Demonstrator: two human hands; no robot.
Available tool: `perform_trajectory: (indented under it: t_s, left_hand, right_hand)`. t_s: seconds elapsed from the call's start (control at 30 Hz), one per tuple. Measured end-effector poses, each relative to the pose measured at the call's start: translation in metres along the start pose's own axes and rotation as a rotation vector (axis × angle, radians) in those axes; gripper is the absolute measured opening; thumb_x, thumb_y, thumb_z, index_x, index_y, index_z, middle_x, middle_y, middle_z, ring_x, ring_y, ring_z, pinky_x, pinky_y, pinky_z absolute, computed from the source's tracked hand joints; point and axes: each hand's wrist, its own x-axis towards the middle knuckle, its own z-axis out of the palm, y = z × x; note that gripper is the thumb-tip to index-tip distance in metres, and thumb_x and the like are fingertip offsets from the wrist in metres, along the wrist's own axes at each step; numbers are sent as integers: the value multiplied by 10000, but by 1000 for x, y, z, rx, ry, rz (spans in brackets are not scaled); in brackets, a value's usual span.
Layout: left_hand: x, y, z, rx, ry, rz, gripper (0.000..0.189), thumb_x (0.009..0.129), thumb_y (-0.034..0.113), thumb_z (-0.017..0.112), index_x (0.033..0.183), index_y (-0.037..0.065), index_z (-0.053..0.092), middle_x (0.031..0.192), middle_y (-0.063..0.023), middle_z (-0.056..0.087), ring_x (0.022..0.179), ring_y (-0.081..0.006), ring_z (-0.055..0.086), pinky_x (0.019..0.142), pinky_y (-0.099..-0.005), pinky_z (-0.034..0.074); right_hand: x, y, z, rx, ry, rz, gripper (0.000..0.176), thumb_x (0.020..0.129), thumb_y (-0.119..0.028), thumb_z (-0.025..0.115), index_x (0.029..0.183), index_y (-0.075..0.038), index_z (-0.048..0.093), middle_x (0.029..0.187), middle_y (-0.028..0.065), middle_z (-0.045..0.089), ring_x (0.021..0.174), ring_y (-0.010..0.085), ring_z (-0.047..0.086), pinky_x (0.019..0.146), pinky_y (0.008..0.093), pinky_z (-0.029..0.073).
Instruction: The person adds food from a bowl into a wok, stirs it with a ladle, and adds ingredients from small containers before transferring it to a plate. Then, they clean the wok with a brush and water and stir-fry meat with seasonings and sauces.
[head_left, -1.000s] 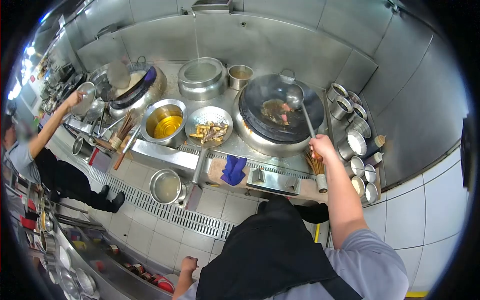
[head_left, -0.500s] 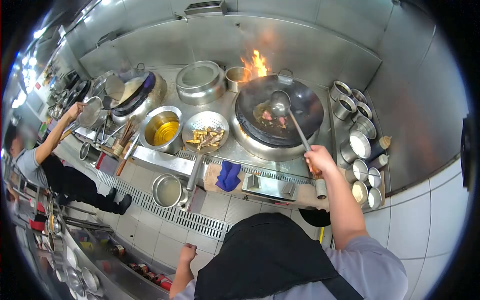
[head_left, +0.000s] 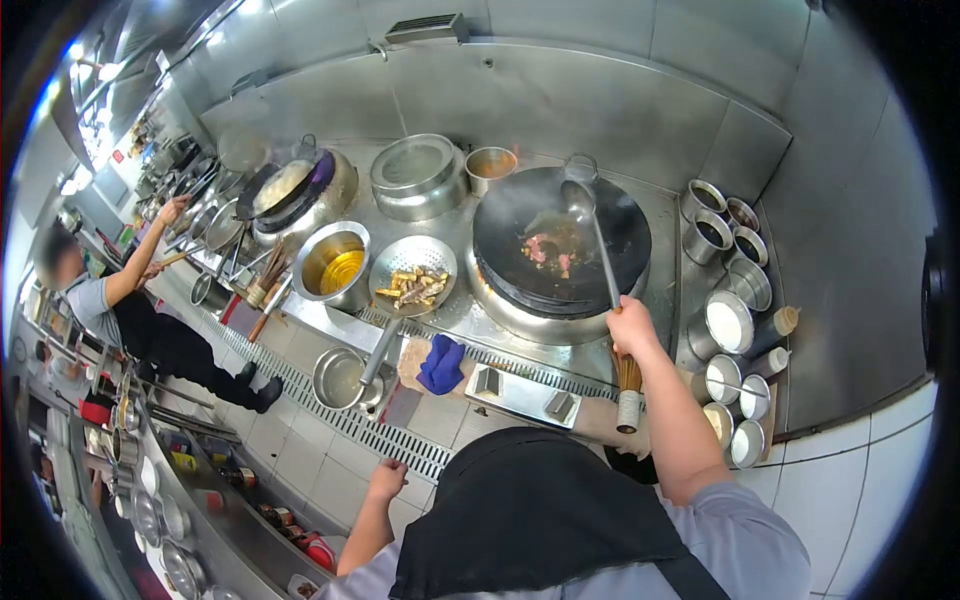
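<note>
Right hand grips the ladle far down its handle, probably for heat clearance from the steaming wok ahead of it; left hand curled narrow, nothing visible inside.

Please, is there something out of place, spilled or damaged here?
No clear spill or damage. Slightly untidy: the blue cloth lies crumpled at the counter edge, and the strainer's handle sticks out past it.

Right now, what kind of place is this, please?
Probably a restaurant kitchen: a large wok steams on the steel range, a strainer of food sits beside it, and a co-worker stands at another wok.
</note>
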Motion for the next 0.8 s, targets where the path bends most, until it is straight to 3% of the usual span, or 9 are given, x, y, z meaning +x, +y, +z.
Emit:
perform_trajectory:
  t_s: [0.07,0.17,0.27,0.33,0.43,0.53,0.57,0.7,0.8]
  left_hand:
    - [-7,-2,7,175,-22,70,246,819,196,618,928,-24,619,798,-158,679,637,-231,675,643,-342,534]
    - [-31,-13,8,304,-97,11,274,821,233,612,938,-15,626,809,-154,684,653,-247,680,657,-350,531]
    - [-36,-49,12,492,-113,63,283,833,257,582,918,-5,645,804,-160,686,687,-270,680,670,-375,529]
    - [-51,-51,2,839,-232,121,278,837,250,566,879,-11,652,789,-174,685,713,-281,677,685,-381,530]
    - [-54,-46,-13,675,-207,-19,261,840,228,558,851,-18,644,780,-166,683,666,-262,676,624,-368,534]
    - [-49,-43,-34,439,-171,-235,242,845,196,545,808,-28,631,767,-155,681,595,-234,673,531,-348,540]
    - [-48,-46,-40,339,-79,-155,220,847,166,541,800,-35,619,734,-148,668,542,-215,663,462,-332,524]
    - [-33,-63,-60,174,-93,-193,199,841,150,553,813,-37,615,704,-152,655,551,-227,666,470,-338,528]
    - [-24,-71,-71,375,-266,-185,198,838,150,564,799,-36,617,703,-151,648,560,-228,669,475,-337,529]
  right_hand:
    - [6,13,-1,120,-169,30,136,813,-110,536,884,4,521,611,69,529,410,177,523,347,344,384]
    - [-18,18,-16,149,-324,-1,102,814,-106,545,825,-6,529,604,51,516,399,166,506,360,331,387]
    - [-46,25,-19,329,-408,27,82,815,-96,540,788,-19,534,600,32,502,397,150,493,377,307,386]
    - [-42,24,-20,425,-410,91,45,805,-47,529,762,-36,517,586,24,509,377,141,478,376,290,382]
    - [-47,1,-16,116,-198,14,42,807,-42,525,832,-26,555,583,13,497,377,133,476,363,291,370]
    - [-67,-10,-38,198,-182,57,83,796,-71,550,854,-12,549,602,38,527,404,140,500,372,298,380]
    - [-73,-9,-45,236,-200,98,72,799,-71,552,837,-10,545,589,40,521,398,149,496,366,286,376]
    - [-65,1,-36,538,-284,243,59,813,-78,547,802,-22,533,595,40,508,396,154,480,366,277,371]
    - [-48,-4,-9,279,-143,123,63,819,-83,546,799,-24,533,598,39,504,398,153,478,367,278,372]
